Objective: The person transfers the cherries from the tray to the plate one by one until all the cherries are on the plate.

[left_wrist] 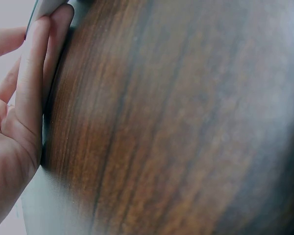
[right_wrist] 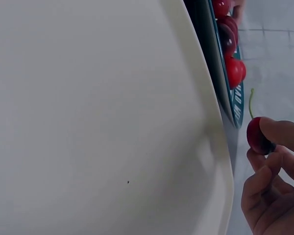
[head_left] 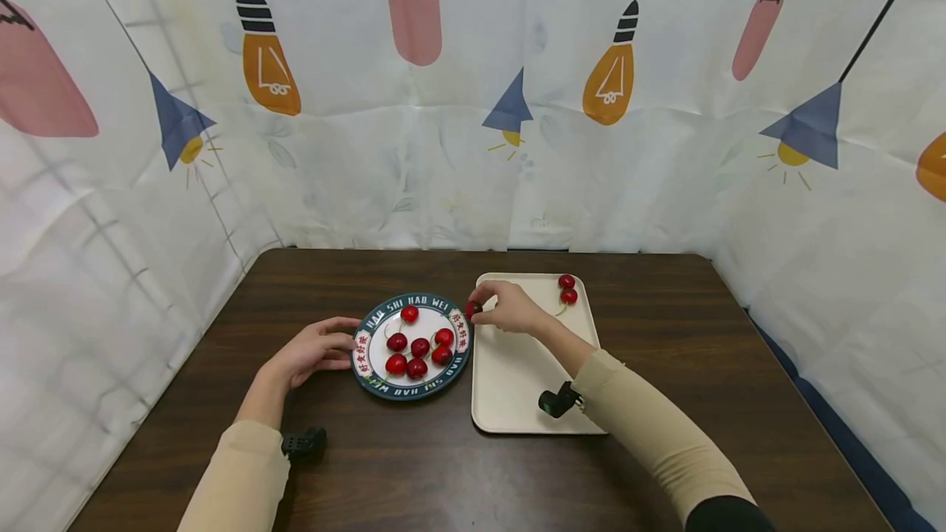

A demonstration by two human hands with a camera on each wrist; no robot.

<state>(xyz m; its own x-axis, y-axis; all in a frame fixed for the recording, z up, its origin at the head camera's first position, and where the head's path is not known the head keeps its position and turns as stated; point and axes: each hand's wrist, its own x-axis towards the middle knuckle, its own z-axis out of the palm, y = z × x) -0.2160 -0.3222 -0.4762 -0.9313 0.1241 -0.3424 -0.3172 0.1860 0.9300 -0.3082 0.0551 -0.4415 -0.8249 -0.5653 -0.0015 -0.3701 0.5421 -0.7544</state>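
My right hand [head_left: 510,308] pinches a dark red cherry [right_wrist: 257,137] between thumb and fingers, at the plate's right rim in the head view. A green stem sticks up from this cherry in the right wrist view. The round plate [head_left: 381,387], white with a blue-green lettered rim, bears several red cherries [head_left: 420,348]. At its left edge my left hand [head_left: 314,349] holds the rim; in the left wrist view, fingertips [left_wrist: 63,14] lie against the underside. Below my right forearm is a cream rectangular tray [head_left: 510,384], with two cherries [head_left: 567,289] at its far right corner.
Plate and tray stand side by side on a dark wooden table [head_left: 392,466]. Behind it hangs a white curtain [head_left: 458,171] printed with lamps and bulbs. Each wrist wears a small black camera, the left one [head_left: 303,443] close over the table.
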